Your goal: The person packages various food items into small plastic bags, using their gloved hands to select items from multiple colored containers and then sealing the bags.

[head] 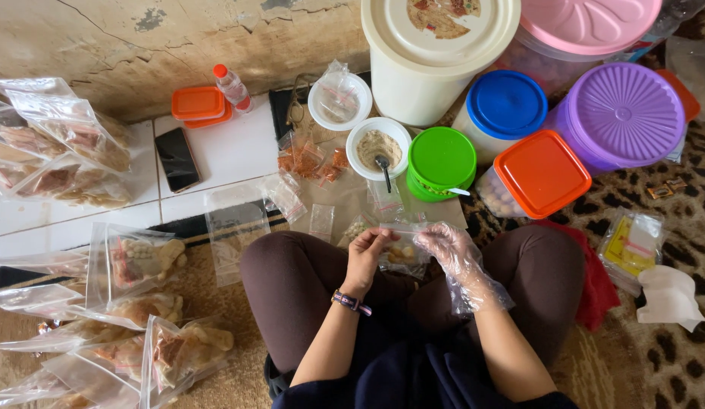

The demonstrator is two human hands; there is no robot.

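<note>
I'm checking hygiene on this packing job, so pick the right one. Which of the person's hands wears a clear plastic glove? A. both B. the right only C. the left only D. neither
B: the right hand is covered by a loose clear plastic glove, while the left hand is bare with a band at the wrist; both hold a small clear bag of snacks between them.

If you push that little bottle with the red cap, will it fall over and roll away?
Probably. The bottle is slim and leans tilted by the wall, so a nudge would likely tip it. Its round body would then likely roll on the smooth white tile. It looks like light clear plastic.
</note>
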